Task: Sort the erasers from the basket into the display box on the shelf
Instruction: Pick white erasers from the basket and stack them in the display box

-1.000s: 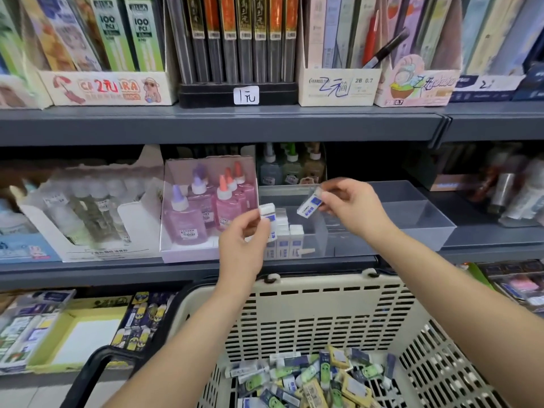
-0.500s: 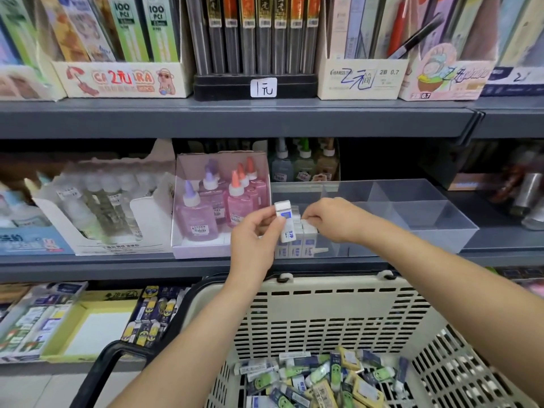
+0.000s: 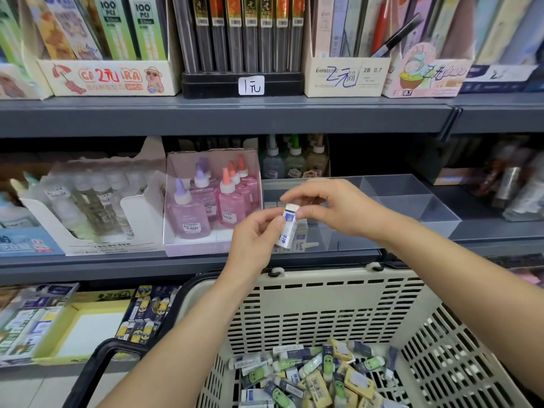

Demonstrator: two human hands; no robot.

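Stationery shop, stocked shelves [image 3: 223, 116], handwritten price tag [image 3: 251, 85], shopping basket [image 3: 323, 307]

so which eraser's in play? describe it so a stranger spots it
Start at the beige basket; above its far rim, before the clear display box on the shelf, left hand and right hand meet. Both pinch one white eraser with a blue sleeve, the only one held in the air.
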